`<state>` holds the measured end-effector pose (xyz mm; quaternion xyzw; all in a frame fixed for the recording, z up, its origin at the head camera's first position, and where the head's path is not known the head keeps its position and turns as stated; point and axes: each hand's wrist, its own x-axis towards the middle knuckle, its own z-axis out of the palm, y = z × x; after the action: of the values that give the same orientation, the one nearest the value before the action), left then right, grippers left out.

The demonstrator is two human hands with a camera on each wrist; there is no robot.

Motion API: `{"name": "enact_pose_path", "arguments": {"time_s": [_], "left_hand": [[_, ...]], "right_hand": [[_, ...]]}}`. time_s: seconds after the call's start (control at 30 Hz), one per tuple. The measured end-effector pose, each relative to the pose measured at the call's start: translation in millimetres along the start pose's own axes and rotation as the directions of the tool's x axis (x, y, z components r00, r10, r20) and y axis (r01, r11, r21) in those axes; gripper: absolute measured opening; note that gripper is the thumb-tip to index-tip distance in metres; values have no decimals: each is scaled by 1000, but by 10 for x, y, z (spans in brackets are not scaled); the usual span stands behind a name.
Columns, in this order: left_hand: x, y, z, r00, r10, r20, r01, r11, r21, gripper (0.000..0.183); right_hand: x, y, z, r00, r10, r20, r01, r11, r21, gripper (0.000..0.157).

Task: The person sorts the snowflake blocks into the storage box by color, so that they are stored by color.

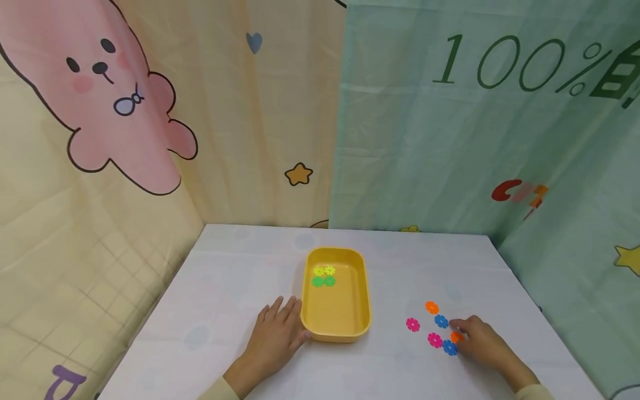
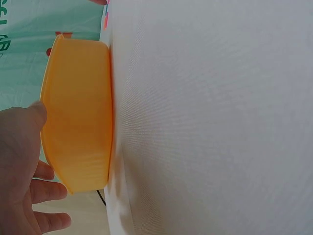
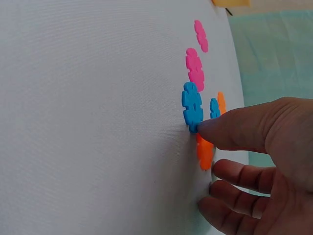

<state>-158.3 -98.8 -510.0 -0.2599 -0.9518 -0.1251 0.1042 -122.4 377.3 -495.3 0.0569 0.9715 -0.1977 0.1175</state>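
Note:
My left hand (image 1: 276, 336) lies against the left side of a yellow plastic tray (image 1: 336, 330), fingers extended and thumb at its near corner. In the left wrist view, the thumb touches the tray's rim. On the right, my right hand (image 1: 482, 341) is at a group of flower-shaped plastic discs, fingers spread around an orange disc (image 1: 456, 337). Its thumb tip overlaps the edge of a blue disc (image 3: 192, 105) in the right wrist view. Another blue disc (image 1: 441, 321) sits just beyond the index finger. Two pink discs (image 1: 435, 340) and a second orange disc (image 1: 432, 307) lie nearby.
Inside the tray, two yellow discs (image 1: 329, 270) and two green discs (image 1: 318, 281) form a small block toward the back left. A white cloth covers the table (image 1: 240, 261). Printed curtains (image 1: 410, 166) hang along its back and sides.

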Motion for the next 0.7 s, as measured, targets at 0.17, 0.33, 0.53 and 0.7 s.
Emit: {"name": "enact_pose_path", "arguments": {"time_s": [0.17,0.33,0.53,0.7], "left_hand": [[6,10,18,1000,5,-5,-5,1000,5,76],[3,13,13,1000,3,-6,-3,1000,1,76],[4,16,9,1000,-4,-13,4,1000,-5,73],[8,12,5,1000,-1,-22,2,1000,3,72]], "right_hand": [[-18,24,39,1000,13,-8,-13,1000,-8,37],[-20,59,68,1000,-13,-28,13,1000,-1,29],[-21,71,60,998,-36,-49,36,999,-1,23],[-1,77,54,998,-35,-44,34,999,-13,19]]}}
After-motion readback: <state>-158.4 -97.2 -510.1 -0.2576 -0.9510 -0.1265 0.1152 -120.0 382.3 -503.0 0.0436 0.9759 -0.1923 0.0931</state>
